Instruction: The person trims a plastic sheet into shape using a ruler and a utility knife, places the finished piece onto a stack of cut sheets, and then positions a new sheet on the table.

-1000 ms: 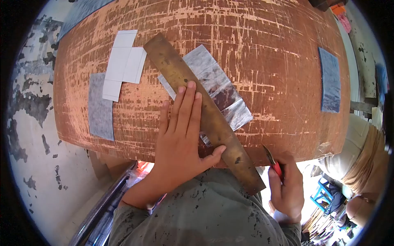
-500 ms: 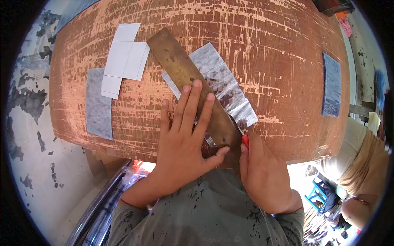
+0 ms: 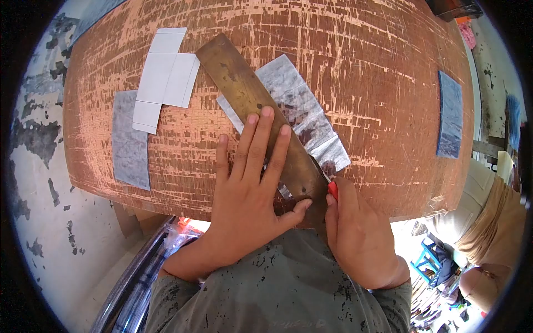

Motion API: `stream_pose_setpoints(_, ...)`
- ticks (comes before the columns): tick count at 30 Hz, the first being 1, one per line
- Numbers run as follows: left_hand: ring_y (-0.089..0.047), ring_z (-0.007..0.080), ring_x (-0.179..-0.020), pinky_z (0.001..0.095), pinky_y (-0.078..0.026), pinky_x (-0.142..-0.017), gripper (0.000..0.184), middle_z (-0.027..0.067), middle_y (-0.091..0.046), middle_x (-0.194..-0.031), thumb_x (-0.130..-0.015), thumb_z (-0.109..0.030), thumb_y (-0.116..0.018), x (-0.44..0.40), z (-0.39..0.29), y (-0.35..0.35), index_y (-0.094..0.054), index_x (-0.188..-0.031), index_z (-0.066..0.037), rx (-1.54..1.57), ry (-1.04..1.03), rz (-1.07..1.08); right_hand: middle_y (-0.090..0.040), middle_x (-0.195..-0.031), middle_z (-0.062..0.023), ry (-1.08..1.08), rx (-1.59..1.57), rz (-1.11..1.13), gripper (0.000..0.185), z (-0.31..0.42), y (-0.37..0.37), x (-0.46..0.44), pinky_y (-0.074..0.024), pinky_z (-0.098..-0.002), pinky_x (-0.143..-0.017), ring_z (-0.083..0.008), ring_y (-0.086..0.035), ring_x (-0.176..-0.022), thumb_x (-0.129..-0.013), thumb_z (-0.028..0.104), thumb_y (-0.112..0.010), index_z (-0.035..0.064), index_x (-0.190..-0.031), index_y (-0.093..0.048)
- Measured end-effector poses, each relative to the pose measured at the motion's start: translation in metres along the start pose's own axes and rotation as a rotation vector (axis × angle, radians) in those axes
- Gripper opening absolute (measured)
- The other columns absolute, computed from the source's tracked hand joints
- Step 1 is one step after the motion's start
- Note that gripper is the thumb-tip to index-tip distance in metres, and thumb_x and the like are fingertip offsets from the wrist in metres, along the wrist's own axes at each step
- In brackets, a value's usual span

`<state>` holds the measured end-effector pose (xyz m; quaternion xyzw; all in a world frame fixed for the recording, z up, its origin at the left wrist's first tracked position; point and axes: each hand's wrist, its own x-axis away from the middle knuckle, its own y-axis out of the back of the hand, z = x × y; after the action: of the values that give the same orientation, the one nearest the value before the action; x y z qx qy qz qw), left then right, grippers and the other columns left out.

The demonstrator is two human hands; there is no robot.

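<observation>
My left hand (image 3: 250, 183) lies flat with fingers spread, pressing on a wide brown straightedge (image 3: 239, 77) that runs diagonally across the table. Under the straightedge is a shiny silvery sheet (image 3: 294, 100), showing on both sides of it. My right hand (image 3: 361, 233) is closed around a red-handled cutter (image 3: 332, 190). Its thin blade touches down by the straightedge's right edge, near the lower end of the sheet. My fingers hide most of the handle.
A white paper template (image 3: 161, 72) with drawn lines overlaps a grey-blue piece (image 3: 130, 150) at left. Another blue-grey piece (image 3: 449, 114) lies near the right edge of the scratched wooden table (image 3: 400, 66). A person in tan clothing (image 3: 491, 213) is at right, near a blue stool (image 3: 426, 260).
Hands, straightedge and cutter hold nearly the same position. The view has shifted very slightly.
</observation>
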<state>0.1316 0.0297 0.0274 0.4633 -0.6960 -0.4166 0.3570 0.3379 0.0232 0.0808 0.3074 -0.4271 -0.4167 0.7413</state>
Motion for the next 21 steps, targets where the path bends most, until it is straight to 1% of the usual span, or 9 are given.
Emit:
stream_pose_setpoints(2,-0.018,0.0434,-0.167,0.0647,-0.008,-0.132,0.114,0.0255,-0.020,-0.180,-0.086,-0.062,-0.077,0.000,0.000,0.001,-0.029,-0.172,-0.004,0.003,0.001,0.013,-0.070,-0.100,-0.0206,0.003,0.054,-0.002,0.028,0.003,0.001,-0.001,-0.0616,-0.0491,-0.058,-0.0415,-0.075,-0.072,-0.105,0.017,-0.061,0.0007,-0.128,-0.056)
stream_pose_setpoints(3,-0.018,0.0433,-0.167,0.0650,-0.008,-0.131,0.115,0.0254,-0.020,-0.180,-0.085,-0.061,-0.077,0.000,-0.001,0.002,-0.029,-0.172,-0.004,-0.003,0.004,0.013,-0.070,-0.100,-0.0206,-0.001,0.053,-0.001,0.028,0.005,0.002,-0.001,-0.0616,-0.0491,-0.058,-0.0415,-0.075,-0.072,-0.105,0.017,-0.061,0.0007,-0.128,-0.056)
stream_pose_setpoints(5,-0.018,0.0432,-0.167,0.0653,-0.008,-0.131,0.115,0.0253,-0.020,-0.180,-0.084,-0.061,-0.078,-0.001,-0.001,0.003,-0.029,-0.172,-0.004,-0.008,0.003,0.017,-0.071,-0.084,-0.0256,-0.061,0.033,0.028,0.022,0.008,0.002,-0.003,-0.0546,-0.0558,-0.065,-0.0467,-0.072,-0.076,-0.106,0.011,-0.062,-0.0011,-0.123,-0.057)
stream_pose_setpoints(8,-0.019,0.0429,-0.167,0.0659,-0.007,-0.131,0.115,0.0250,-0.021,-0.180,-0.083,-0.060,-0.079,-0.002,-0.003,0.003,-0.030,-0.171,-0.005,-0.023,0.012,0.013,-0.070,-0.081,-0.0239,-0.032,0.097,0.012,0.018,0.007,0.000,-0.005,-0.0541,-0.0552,-0.063,-0.0455,-0.071,-0.073,-0.105,0.011,-0.062,0.0007,-0.118,-0.056)
stream_pose_setpoints(9,-0.020,0.0427,-0.167,0.0661,-0.007,-0.131,0.116,0.0247,-0.021,-0.180,-0.083,-0.060,-0.079,-0.002,-0.003,0.004,-0.031,-0.171,-0.005,-0.043,0.020,0.012,-0.070,-0.081,-0.0239,-0.037,0.097,0.015,0.018,0.006,0.001,-0.003,-0.0541,-0.0552,-0.063,-0.0455,-0.071,-0.073,-0.105,0.011,-0.062,0.0007,-0.118,-0.056)
stream_pose_setpoints(11,-0.021,0.0422,-0.167,0.0655,-0.006,-0.131,0.116,0.0242,-0.022,-0.179,-0.082,-0.061,-0.079,-0.001,-0.004,0.003,-0.032,-0.171,-0.004,-0.070,0.031,0.008,-0.071,-0.092,-0.0194,-0.019,0.167,0.101,0.018,0.005,0.005,-0.001,-0.0636,-0.0479,-0.057,-0.0388,-0.077,-0.071,-0.102,0.013,-0.060,0.0037,-0.116,-0.052)
stream_pose_setpoints(15,-0.021,0.0419,-0.167,0.0649,-0.005,-0.131,0.116,0.0235,-0.022,-0.180,-0.082,-0.062,-0.079,-0.001,-0.003,0.004,-0.031,-0.171,-0.004,-0.076,0.029,0.012,-0.070,-0.092,-0.0197,-0.012,0.150,0.101,0.018,-0.001,0.004,0.009,-0.0634,-0.0488,-0.057,-0.0403,-0.077,-0.070,-0.102,0.014,-0.061,0.0042,-0.114,-0.052)
stream_pose_setpoints(17,-0.021,0.0418,-0.167,0.0645,-0.005,-0.132,0.117,0.0233,-0.021,-0.180,-0.082,-0.063,-0.079,-0.001,-0.003,0.002,-0.031,-0.171,-0.004,-0.077,0.026,0.004,-0.070,-0.092,-0.0195,-0.100,0.117,0.178,0.020,0.002,0.008,0.012,-0.0632,-0.0500,-0.056,-0.0409,-0.077,-0.070,-0.103,0.016,-0.063,0.0042,-0.113,-0.051)
stream_pose_setpoints(21,-0.021,0.0419,-0.167,0.0648,-0.005,-0.132,0.117,0.0234,-0.021,-0.180,-0.082,-0.062,-0.078,-0.001,-0.003,0.003,-0.030,-0.171,-0.004,-0.082,0.024,0.002,-0.069,-0.092,-0.0195,-0.141,0.140,0.236,0.021,-0.004,0.010,0.025,-0.0629,-0.0510,-0.056,-0.0413,-0.076,-0.070,-0.104,0.018,-0.063,0.0045,-0.113,-0.050)
